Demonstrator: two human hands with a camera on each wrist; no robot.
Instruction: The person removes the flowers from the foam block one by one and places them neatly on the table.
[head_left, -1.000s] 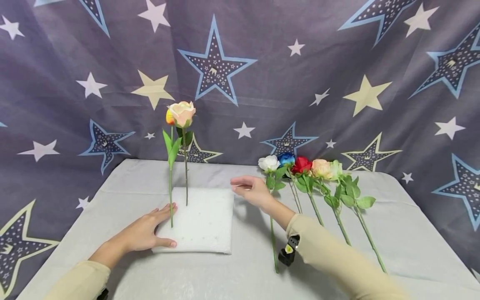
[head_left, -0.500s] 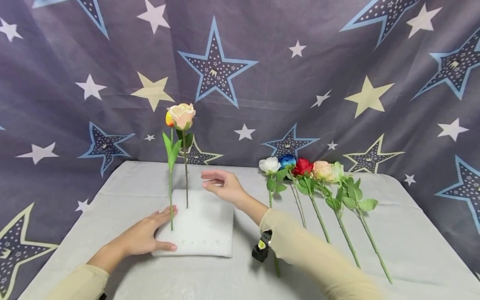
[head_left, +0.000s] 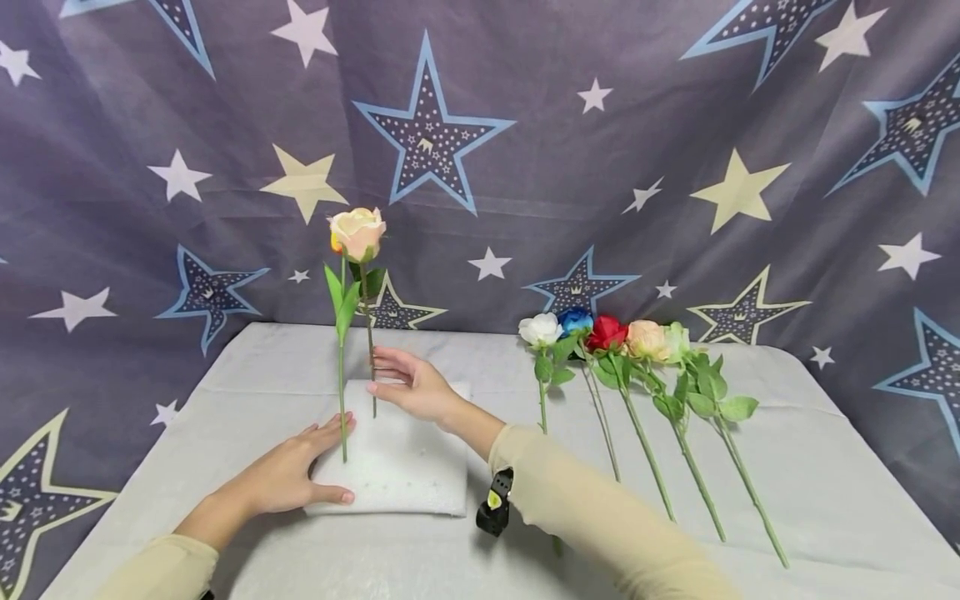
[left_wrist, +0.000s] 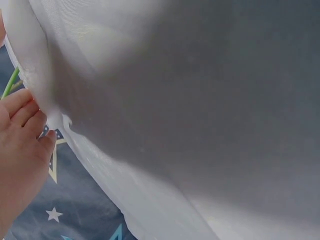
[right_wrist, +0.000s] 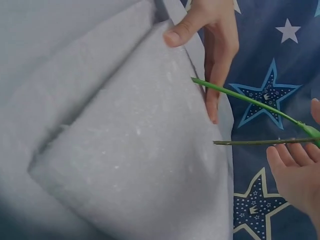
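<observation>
**Desk:** What changed in that last second beside the foam block (head_left: 397,454)?

**Photographer:** The right hand (head_left: 411,385) travelled leftward from the row of loose roses (head_left: 600,333) lying to the right of the block, and arrived over the block's far edge. Its fingers (head_left: 384,358) were extended and relaxed, grasping nothing, their tips just beside the stem of the peach rose (head_left: 358,232) that stood upright in the block. Whether they actually touched the stem could not be told from the head view; the right wrist view showed the fingertips (right_wrist: 280,155) close under the dark stem (right_wrist: 250,142) with a small gap.

**Desk:** And the other hand?

**Photographer:** The left hand (head_left: 288,475) stayed where it was, flat on the near-left corner of the block, fingers straight and pressing, thumb along the front edge. A second, green stem (head_left: 342,400) stood in the block right at those fingertips.

**Desk:** What did that suggest?

**Photographer:** The right hand came away from the roses empty, so it seemed bound for the standing rose, perhaps to steady or adjust it, while the left held the block down on the tabletop (head_left: 825,467).

**Desk:** Any readable writing or brands?

**Photographer:** None. The backdrop behind the block carried only printed stars, some with tiny crown marks.
</observation>
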